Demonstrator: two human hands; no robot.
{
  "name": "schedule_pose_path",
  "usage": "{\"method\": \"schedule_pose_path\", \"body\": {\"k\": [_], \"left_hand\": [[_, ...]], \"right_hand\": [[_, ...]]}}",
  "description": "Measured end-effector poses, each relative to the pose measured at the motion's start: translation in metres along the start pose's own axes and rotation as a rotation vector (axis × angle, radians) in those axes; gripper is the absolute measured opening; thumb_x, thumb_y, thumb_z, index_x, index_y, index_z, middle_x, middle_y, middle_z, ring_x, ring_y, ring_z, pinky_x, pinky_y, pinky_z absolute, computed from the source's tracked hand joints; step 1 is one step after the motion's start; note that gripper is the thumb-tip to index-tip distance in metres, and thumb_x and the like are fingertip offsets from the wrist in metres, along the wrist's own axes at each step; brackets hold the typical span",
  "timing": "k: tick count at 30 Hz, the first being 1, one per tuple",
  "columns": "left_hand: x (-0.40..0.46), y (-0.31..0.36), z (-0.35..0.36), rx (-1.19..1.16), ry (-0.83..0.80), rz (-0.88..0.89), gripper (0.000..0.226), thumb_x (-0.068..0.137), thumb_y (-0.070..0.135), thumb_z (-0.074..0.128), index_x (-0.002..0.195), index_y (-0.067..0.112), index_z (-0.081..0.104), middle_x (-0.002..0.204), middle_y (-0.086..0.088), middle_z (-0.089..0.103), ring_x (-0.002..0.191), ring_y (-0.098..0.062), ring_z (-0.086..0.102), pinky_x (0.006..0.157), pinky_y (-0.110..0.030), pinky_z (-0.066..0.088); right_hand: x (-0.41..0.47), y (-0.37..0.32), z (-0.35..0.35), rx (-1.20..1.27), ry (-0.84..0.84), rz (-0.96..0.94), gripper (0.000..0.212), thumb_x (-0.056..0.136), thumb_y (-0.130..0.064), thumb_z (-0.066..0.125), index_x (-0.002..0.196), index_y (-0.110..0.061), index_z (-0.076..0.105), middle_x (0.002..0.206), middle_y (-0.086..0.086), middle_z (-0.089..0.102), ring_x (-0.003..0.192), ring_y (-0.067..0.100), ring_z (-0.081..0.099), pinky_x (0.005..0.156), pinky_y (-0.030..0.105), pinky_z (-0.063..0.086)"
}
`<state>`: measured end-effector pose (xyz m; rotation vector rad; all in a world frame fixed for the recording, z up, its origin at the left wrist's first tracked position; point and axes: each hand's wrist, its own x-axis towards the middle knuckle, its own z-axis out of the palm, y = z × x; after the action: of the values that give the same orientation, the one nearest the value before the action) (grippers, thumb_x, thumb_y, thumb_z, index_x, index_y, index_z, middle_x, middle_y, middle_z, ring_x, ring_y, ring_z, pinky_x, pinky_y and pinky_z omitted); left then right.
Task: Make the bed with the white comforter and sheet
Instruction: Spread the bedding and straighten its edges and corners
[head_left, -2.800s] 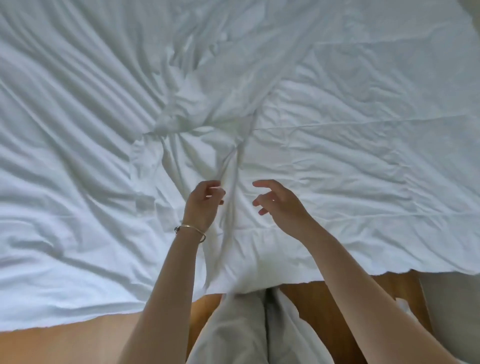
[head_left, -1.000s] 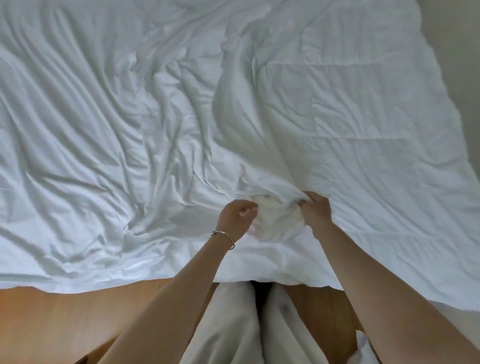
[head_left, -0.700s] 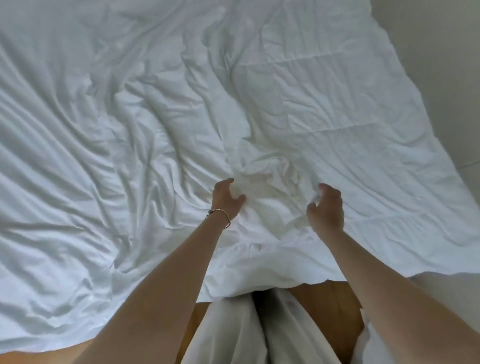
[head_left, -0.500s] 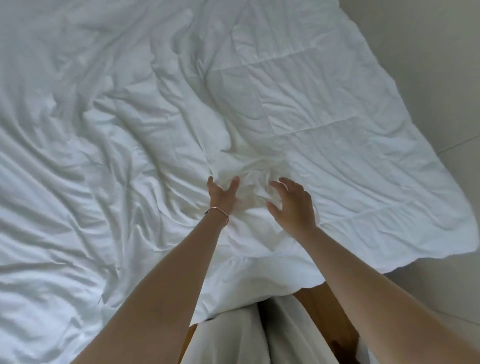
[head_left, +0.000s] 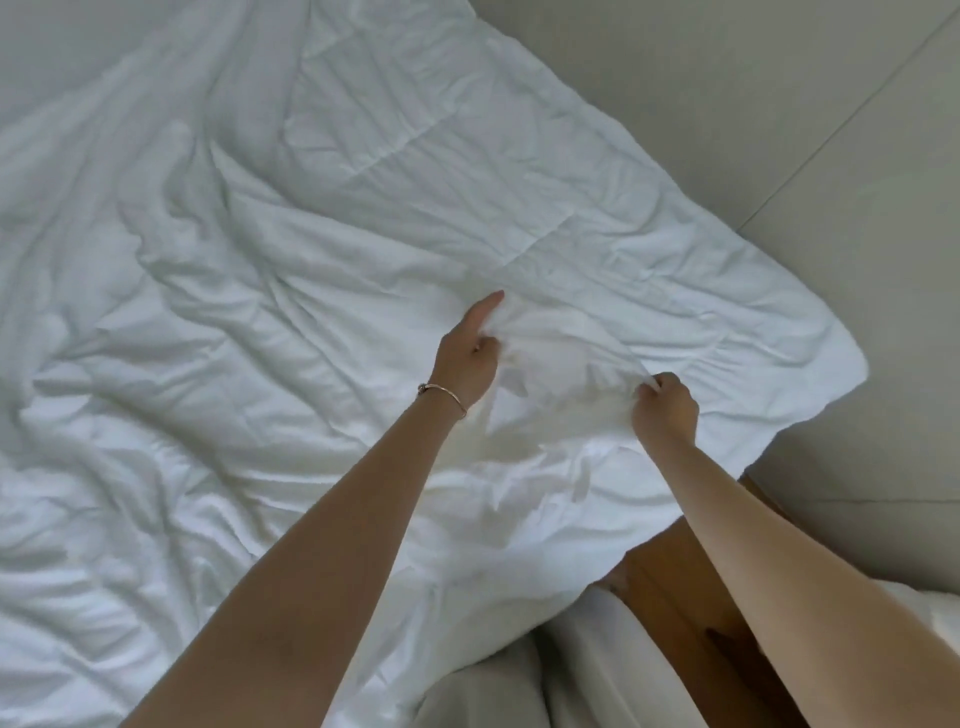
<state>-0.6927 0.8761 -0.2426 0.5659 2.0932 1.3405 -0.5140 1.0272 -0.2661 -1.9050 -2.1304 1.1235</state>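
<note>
A: Slippage is the first risk. Only a small fold of the comforter (head_left: 395, 218) is pinched by the right hand (head_left: 666, 407), fingers curled tight on it, so a hard tug could free the cloth.

B: And the left hand (head_left: 464, 358)?

A: Cloth is held under its curled fingers while the forefinger is stretched forward. If the two hands are pulled unevenly, the bunched patch between them could be twisted rather than flattened.

B: Where is the comforter placed against the grip?

A: It is spread beyond and to both sides of the hands; its corner (head_left: 836, 358) is hung past the bed's edge, right of the right hand. More weight could be dragged off there.
</note>
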Motion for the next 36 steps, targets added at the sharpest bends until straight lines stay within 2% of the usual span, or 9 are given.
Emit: {"method": "schedule_pose_path", "body": {"k": [5,10,14,16,20,23,25,28,36], "left_hand": [[0.042,0.035,0.072,0.224,-0.312,0.005,0.062,0.089,-0.006,0.040,0.143,0.024,0.040,0.129,0.002,0.053,0.109,-0.014,0.053,0.078,-0.008,0.040],[0.092,0.053,0.128,0.504,-0.378,0.092,0.032,0.093,0.023,0.061,0.124,0.015,0.062,0.115,-0.005,0.065,0.107,-0.021,0.059,0.089,-0.022,0.043],[0.137,0.062,0.146,0.633,-0.392,0.127,0.013,0.089,0.021,0.066,0.101,0.017,0.071,0.087,0.000,0.069,0.087,-0.018,0.063,0.078,-0.025,0.047],[0.156,0.065,0.152,0.705,-0.491,0.136,0.017,0.086,0.021,0.071,0.102,0.022,0.068,0.080,0.009,0.060,0.087,-0.015,0.059,0.080,-0.025,0.046],[0.181,0.078,0.174,1.035,-0.575,0.324,0.018,0.093,0.040,0.057,0.100,0.029,0.070,0.098,0.008,0.044,0.102,-0.017,0.043,0.091,-0.029,0.035],[0.182,0.085,0.189,0.933,-0.692,0.353,0.014,0.092,0.036,0.060,0.096,0.029,0.072,0.112,0.013,0.057,0.111,-0.013,0.045,0.101,-0.031,0.032],[0.178,0.087,0.193,0.916,-0.733,0.333,0.012,0.094,0.027,0.058,0.085,0.028,0.065,0.098,0.008,0.064,0.101,-0.019,0.054,0.092,-0.034,0.042],[0.167,0.092,0.192,0.787,-0.681,0.254,0.020,0.099,0.014,0.043,0.081,0.020,0.049,0.073,0.004,0.049,0.075,-0.022,0.044,0.067,-0.029,0.037],[0.134,0.171,0.216,0.642,-0.681,0.469,0.026,0.100,0.013,0.040,0.079,0.028,0.047,0.076,0.012,0.048,0.071,-0.015,0.041,0.066,-0.024,0.038]], "right_hand": [[0.030,0.037,-0.032,-0.156,-0.067,-0.086,0.046,0.087,-0.012,0.056,0.131,-0.020,0.047,0.130,0.006,0.048,0.120,0.027,0.048,0.093,0.043,0.046],[0.057,0.025,-0.025,0.011,-0.201,-0.301,0.074,0.077,-0.046,0.073,0.140,-0.034,0.036,0.129,-0.016,0.039,0.116,0.005,0.037,0.088,0.034,0.044],[0.111,0.014,-0.017,0.118,-0.197,-0.077,0.013,0.091,-0.028,0.053,0.090,-0.016,0.057,0.088,-0.003,0.060,0.086,0.020,0.056,0.063,0.029,0.043],[0.130,0.020,-0.023,0.152,-0.249,-0.050,0.025,0.094,-0.023,0.051,0.074,-0.009,0.055,0.070,0.001,0.057,0.074,0.022,0.054,0.055,0.027,0.038],[0.147,0.036,-0.053,0.655,-0.371,0.129,0.021,0.095,-0.020,0.061,0.081,-0.005,0.065,0.077,0.009,0.062,0.073,0.020,0.059,0.070,0.030,0.053],[0.157,0.039,-0.077,0.696,-0.362,0.119,0.020,0.097,-0.017,0.054,0.078,-0.014,0.062,0.080,0.008,0.057,0.071,0.020,0.054,0.061,0.026,0.051],[0.153,0.035,-0.085,0.594,-0.314,0.057,0.021,0.097,-0.019,0.049,0.079,-0.018,0.060,0.076,0.007,0.051,0.067,0.019,0.046,0.053,0.022,0.040],[0.136,0.026,-0.092,0.691,-0.269,0.015,0.021,0.098,-0.021,0.048,0.083,-0.011,0.057,0.078,0.004,0.050,0.071,0.017,0.046,0.062,0.026,0.040],[0.096,0.044,-0.139,0.557,-0.021,-0.077,0.043,0.095,-0.036,0.059,0.066,-0.007,0.043,0.062,-0.003,0.042,0.058,0.010,0.040,0.056,0.024,0.032]]}}
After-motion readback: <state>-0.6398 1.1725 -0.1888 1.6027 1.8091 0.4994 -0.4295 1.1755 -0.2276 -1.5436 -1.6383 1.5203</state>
